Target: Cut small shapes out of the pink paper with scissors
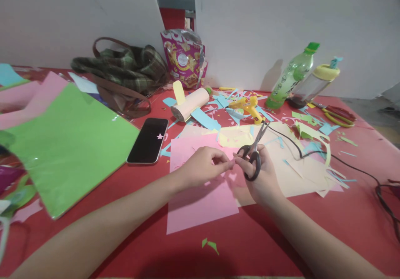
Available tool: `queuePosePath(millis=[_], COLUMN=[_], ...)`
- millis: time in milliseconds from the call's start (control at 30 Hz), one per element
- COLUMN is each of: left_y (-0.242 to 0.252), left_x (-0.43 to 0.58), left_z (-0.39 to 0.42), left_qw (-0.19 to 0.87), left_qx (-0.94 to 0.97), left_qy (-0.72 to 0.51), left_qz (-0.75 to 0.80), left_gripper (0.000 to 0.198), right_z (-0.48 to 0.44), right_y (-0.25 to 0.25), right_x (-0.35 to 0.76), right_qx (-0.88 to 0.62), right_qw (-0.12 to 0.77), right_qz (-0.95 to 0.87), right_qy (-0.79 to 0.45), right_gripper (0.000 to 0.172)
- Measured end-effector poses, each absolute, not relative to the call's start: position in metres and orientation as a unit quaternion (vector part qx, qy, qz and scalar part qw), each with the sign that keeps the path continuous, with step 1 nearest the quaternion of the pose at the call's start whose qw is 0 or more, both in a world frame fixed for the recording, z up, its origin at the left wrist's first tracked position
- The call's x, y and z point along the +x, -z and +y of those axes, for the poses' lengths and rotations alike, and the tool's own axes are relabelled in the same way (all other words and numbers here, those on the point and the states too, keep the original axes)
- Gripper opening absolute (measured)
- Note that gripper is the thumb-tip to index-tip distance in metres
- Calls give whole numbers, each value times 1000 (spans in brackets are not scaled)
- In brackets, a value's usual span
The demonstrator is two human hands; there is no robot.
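My right hand [264, 177] has its fingers through the handles of small black-handled scissors [256, 148], whose blades point up and away from me. My left hand [203, 166] is closed in a pinch, its fingertips meeting those of my right hand. Between them is a tiny bit of pink paper [232, 165], mostly hidden by the fingers. Both hands are above a pink paper sheet [200, 212], which lies partly over a cream sheet [290, 177]. Left of my left hand lies a black phone [148, 141] with a small pink paper star [160, 136] on it.
Green paper [71, 145] covers the left side. Behind are a cardboard tube [191, 104], a yellow glue gun [248, 107], a snack bag [184, 60], a plaid bag [134, 68], a green bottle [292, 79] and a cup [315, 83]. A black cable [353, 168] crosses the right; paper scraps lie around.
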State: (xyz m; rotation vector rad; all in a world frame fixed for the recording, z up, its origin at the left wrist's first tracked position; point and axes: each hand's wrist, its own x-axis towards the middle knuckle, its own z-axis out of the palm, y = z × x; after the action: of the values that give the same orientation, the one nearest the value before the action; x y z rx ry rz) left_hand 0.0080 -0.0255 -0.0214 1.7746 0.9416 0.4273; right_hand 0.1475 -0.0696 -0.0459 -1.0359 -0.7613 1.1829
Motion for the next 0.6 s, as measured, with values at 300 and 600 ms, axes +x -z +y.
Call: queuePosePath(millis=[300, 600], left_y=[20, 16], left_x=[9, 3], left_z=[-26, -18], left_qw=[517, 477], left_qx=[742, 759], left_qy=[-179, -191], left_qz=[387, 400], left_gripper=[36, 32], right_z=[-70, -69], right_y=[45, 46], right_x=[147, 152], right_qx=[-455, -439], right_qw=[639, 596], right_qz=[-340, -375], right_qy=[-519, -558], right_gripper=[29, 20])
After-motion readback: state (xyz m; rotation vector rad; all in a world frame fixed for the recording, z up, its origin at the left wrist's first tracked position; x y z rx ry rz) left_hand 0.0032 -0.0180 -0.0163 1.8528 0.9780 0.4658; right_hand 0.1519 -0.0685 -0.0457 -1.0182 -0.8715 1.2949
